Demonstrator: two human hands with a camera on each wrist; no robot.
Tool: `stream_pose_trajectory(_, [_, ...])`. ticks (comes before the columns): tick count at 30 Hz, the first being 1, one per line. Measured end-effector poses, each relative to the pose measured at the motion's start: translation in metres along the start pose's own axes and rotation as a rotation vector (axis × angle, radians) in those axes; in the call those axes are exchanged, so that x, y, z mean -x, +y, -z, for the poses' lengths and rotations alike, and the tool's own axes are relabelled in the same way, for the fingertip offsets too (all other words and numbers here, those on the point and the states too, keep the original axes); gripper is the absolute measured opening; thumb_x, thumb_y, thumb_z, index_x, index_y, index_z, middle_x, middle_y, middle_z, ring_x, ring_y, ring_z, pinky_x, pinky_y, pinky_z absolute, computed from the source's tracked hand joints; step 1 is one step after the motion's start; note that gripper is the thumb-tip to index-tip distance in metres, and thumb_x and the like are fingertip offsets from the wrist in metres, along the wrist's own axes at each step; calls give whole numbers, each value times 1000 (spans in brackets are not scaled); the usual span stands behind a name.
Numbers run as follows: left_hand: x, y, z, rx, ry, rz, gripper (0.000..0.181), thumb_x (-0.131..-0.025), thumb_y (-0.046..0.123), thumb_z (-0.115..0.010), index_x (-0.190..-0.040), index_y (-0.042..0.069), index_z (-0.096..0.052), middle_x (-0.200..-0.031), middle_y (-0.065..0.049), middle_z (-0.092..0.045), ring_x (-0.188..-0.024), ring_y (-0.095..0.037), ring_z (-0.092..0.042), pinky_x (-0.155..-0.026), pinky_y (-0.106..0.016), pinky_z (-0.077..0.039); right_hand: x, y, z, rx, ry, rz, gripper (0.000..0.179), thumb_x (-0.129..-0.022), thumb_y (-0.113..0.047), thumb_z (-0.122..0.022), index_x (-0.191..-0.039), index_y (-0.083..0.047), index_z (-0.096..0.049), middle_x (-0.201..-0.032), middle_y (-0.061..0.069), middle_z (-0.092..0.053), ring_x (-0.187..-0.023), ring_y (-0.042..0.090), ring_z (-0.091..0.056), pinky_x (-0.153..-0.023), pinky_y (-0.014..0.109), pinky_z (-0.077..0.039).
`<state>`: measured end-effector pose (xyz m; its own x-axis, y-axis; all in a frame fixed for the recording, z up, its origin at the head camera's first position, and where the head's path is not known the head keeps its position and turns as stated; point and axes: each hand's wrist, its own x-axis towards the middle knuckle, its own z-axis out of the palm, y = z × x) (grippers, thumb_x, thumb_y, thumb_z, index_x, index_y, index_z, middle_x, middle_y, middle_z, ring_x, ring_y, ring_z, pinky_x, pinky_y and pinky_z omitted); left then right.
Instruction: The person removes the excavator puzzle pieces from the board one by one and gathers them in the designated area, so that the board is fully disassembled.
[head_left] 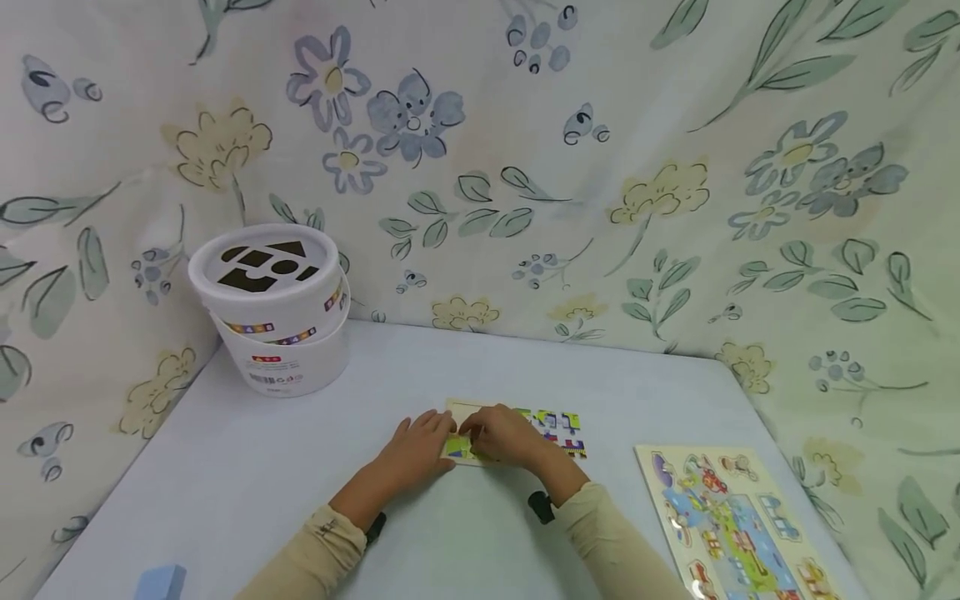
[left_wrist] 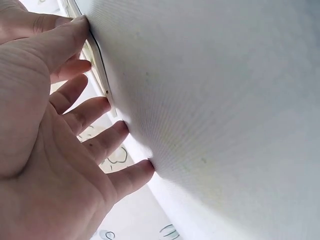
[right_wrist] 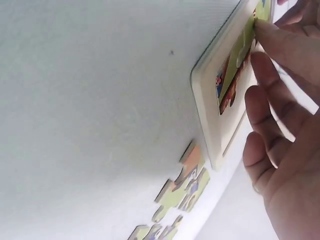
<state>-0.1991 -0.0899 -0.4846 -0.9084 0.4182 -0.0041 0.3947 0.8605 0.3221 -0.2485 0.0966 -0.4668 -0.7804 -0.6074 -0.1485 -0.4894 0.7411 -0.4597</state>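
Observation:
A shallow wooden puzzle tray (head_left: pixel 465 410) lies on the white table, with joined green and brown pieces (right_wrist: pixel 235 75) along its near side in the right wrist view. My left hand (head_left: pixel 422 450) rests at the tray's left end, fingers spread and thumb at the near edge. Over the tray, my right hand (head_left: pixel 508 435) bends its fingers downward. Its thumb and forefinger pinch at a green puzzle piece (right_wrist: pixel 247 37) set within the tray, partly hidden by the fingertips. Loose jigsaw pieces (head_left: pixel 572 422) lie just right of the tray.
A second picture puzzle board (head_left: pixel 652 479) lies at the table's right side. At the back left stands a white lidded bucket (head_left: pixel 288 362) with shaped holes in its lid. A blue block (head_left: pixel 161 582) sits at the near left. Floral cloth (head_left: pixel 465 167) hangs behind the table.

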Motion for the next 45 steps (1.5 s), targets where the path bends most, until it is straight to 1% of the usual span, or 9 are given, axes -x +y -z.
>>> stream_pose_trajectory(6, [-2, 3, -1, 3, -22, 4, 59, -87, 36, -73, -132, 7, -47, -137, -13, -52, -133, -30, -42, -103, -62, -34, 1, -3, 5, -34, -66, -14, 32, -89, -7, -68, -121, -12, -67, -108, -2, -67, -100, 12, -58, -94, 35, -47])
stream_pose_trajectory(10, [-2, 4, -3, -5, -27, 4, 66, -87, 37, -72, -137, 4, -44, -141, -14, -50, -135, -30, -41, -104, -61, -34, 0, -4, 9, -73, -109, -13, 32, -88, -2, -68, -120, -7, -64, -107, 2, -64, -97, 14, -56, -92, 34, -48])
stream_pose_trajectory(14, [-3, 5, -5, 29, -37, 7, 63, -88, 36, -71, -136, 5, -45, -143, -14, -48, -137, -30, -39, -105, -61, -33, -2, -2, 8, -121, -120, -46, 30, -86, -1, -70, -114, -8, -62, -102, 1, -60, -93, 13, -54, -89, 33, -47])
stream_pose_trajectory(17, [-3, 6, -4, 59, -51, 20, 64, -88, 36, -71, -137, 5, -43, -145, -14, -47, -139, -31, -37, -106, -61, -31, -1, 1, 4, -177, -103, -80, 26, -86, -3, -70, -108, -12, -60, -97, -3, -59, -89, 12, -53, -83, 31, -47])
stream_pose_trajectory(21, [-2, 6, -4, 56, -56, 27, 71, -89, 36, -70, -143, 2, -38, -146, -12, -47, -139, -30, -37, -107, -61, -30, 2, 3, 3, -239, -42, -73, 10, -93, -12, -65, -102, -14, -60, -90, -5, -60, -81, 11, -54, -74, 28, -47])
stream_pose_trajectory(26, [0, 5, 2, 62, -47, 49, 67, -89, 34, -70, -140, 4, -40, -143, -10, -49, -139, -30, -36, -108, -61, -29, 14, 8, 23, -308, 21, -70, 8, -98, -19, -59, -103, -13, -62, -92, -4, -63, -84, 12, -56, -73, 29, -48])
stream_pose_trajectory(31, [-1, 0, 5, 45, -35, 67, 65, -89, 34, -71, -140, 7, -40, -144, -11, -48, -140, -29, -35, -108, -60, -28, 39, 32, 42, -280, 9, -106, 7, -97, -18, -61, -100, -12, -62, -90, -3, -63, -81, 13, -57, -68, 29, -49])
stream_pose_trajectory(37, [1, -1, 6, 59, -41, 85, 67, -88, 32, -72, -141, 6, -41, -146, -13, -46, -140, -31, -35, -109, -61, -27, 60, 53, 34, -290, -69, -93, 5, -94, -14, -64, -97, -10, -63, -90, -3, -63, -81, 13, -55, -70, 26, -47])
stream_pose_trajectory(45, [0, 3, 4, 67, -65, 79, 66, -88, 33, -72, -141, 7, -42, -147, -13, -45, -140, -31, -35, -109, -60, -27, 67, 58, 25, -231, -40, -103, 5, -94, -15, -64, -98, -12, -64, -89, -6, -62, -81, 10, -54, -71, 26, -46])
